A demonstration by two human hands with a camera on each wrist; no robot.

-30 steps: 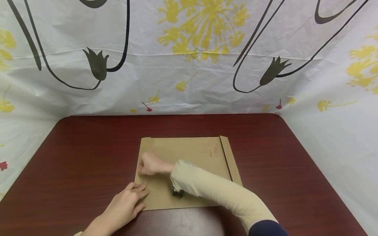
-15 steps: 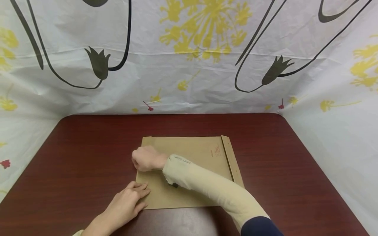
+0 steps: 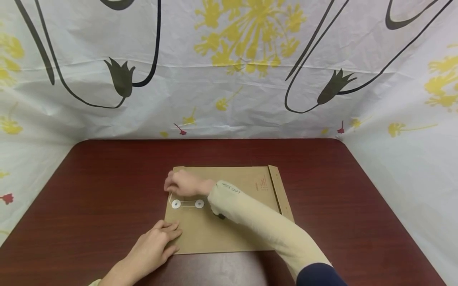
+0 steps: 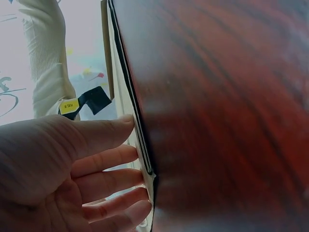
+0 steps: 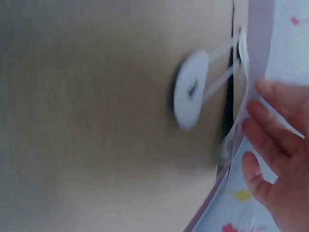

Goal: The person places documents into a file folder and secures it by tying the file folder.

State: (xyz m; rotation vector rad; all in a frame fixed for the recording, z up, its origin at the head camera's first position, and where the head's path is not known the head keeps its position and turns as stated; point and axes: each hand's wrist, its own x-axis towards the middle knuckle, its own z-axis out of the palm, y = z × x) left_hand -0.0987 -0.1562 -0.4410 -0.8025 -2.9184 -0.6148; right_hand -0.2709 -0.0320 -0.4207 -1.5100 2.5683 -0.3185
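A brown string-tie document envelope (image 3: 229, 234) lies on the table. Near its left edge are two white paper buttons, the left button (image 3: 175, 204) and the right button (image 3: 199, 203), with thin white string (image 3: 187, 206) running between them. My right hand (image 3: 186, 182) is above the upper left part, pinching the loose end of the string, which curves up from the left button; in the right wrist view the string passes close by the fingertips (image 5: 256, 107). My left hand (image 3: 154, 242) rests with extended fingers on the envelope's lower left corner.
The dark red table (image 3: 107, 190) extends all around the envelope. A white curtain (image 3: 229, 111) with flower prints stands behind and at both sides. A raised flap strip (image 3: 280, 188) runs along the envelope's right side.
My right hand has swung from over the buttons out past the left edge, then up and back rightward, uncovering both buttons and the string. My left hand has stayed at the corner.
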